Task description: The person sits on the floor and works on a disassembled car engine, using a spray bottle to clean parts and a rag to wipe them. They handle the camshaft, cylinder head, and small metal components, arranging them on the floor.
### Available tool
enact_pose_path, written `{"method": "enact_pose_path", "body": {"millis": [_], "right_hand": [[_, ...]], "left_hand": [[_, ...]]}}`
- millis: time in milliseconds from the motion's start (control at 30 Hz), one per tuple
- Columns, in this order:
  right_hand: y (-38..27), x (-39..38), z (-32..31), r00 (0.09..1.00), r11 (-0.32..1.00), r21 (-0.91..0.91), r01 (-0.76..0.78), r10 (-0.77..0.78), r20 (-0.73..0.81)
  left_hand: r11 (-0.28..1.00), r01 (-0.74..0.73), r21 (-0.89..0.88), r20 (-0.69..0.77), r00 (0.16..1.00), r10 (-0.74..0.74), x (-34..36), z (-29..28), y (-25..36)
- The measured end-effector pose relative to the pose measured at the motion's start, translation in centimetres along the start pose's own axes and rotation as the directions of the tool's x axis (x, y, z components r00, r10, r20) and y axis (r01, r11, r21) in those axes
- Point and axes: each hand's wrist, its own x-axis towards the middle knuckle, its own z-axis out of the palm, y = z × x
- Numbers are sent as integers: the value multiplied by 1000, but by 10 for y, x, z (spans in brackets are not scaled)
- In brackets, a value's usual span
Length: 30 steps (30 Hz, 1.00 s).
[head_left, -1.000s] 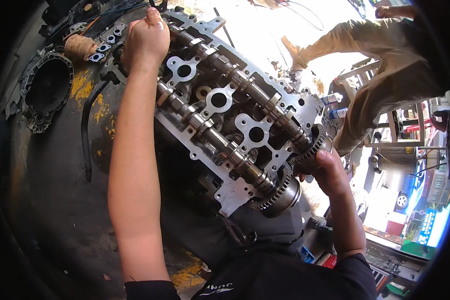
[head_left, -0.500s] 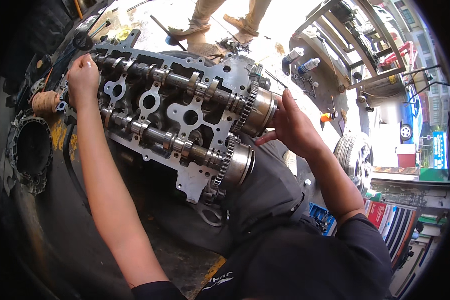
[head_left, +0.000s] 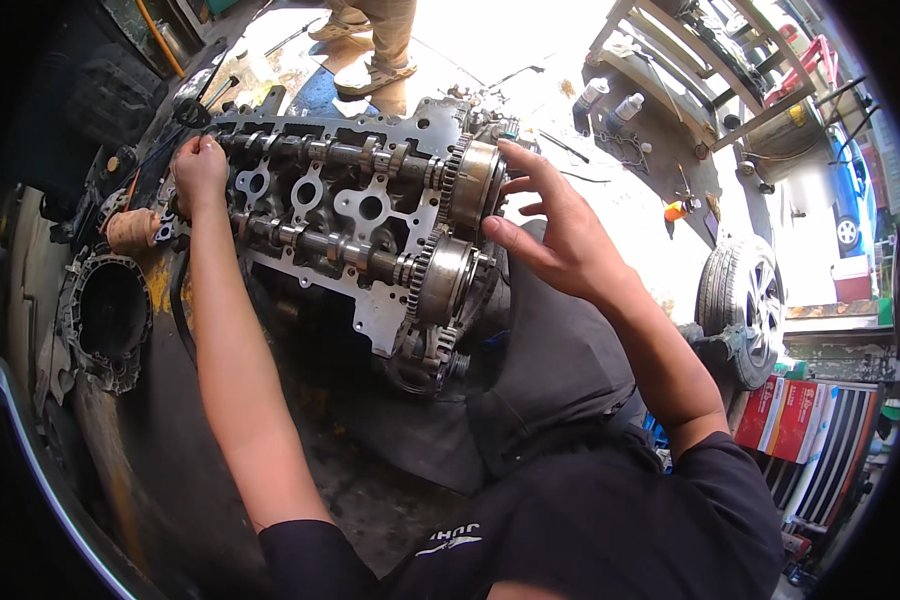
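A grey metal cylinder head (head_left: 378, 305) lies in front of me, with two camshafts running along it. At its right end sit an upper cam gear (head_left: 470, 186) and a lower cam gear (head_left: 440, 280), both toothed and shiny. My left hand (head_left: 201, 175) is closed at the left end of the upper camshaft (head_left: 345, 154); what lies inside the fingers is hidden. Spread around the outer face of the upper cam gear, my right hand (head_left: 565, 235) has its fingers and thumb apart. Whether its fingertips touch the gear I cannot tell.
Another person's shoes (head_left: 370, 77) stand beyond the cylinder head. To the left lies a round metal housing (head_left: 78, 325) by a brown cylindrical part (head_left: 133, 230). A wheel (head_left: 740, 300), two spray cans (head_left: 625, 108) and a metal frame (head_left: 770, 130) are on the right.
The cylinder head sits a little differently in view. My right hand has shifted from below the upper gear's edge to spread over its face. The other person's feet have moved left.
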Motion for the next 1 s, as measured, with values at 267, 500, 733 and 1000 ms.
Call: {"method": "enact_pose_path", "body": {"millis": [267, 500, 733, 1000], "right_hand": [[-3, -10, -28, 999, 999, 46, -29, 31, -41], [64, -19, -97, 983, 989, 75, -124, 133, -130], [257, -14, -142, 876, 871, -94, -481, 482, -17], [460, 165, -78, 802, 898, -253, -361, 437, 407]], "left_hand": [[998, 55, -39, 18, 998, -54, 0, -5, -1], [883, -175, -436, -138, 982, 127, 30, 8, -37], [855, -287, -432, 36, 942, 334, 35, -30, -50], [920, -193, -342, -14, 980, 200, -113, -165, -36]]}}
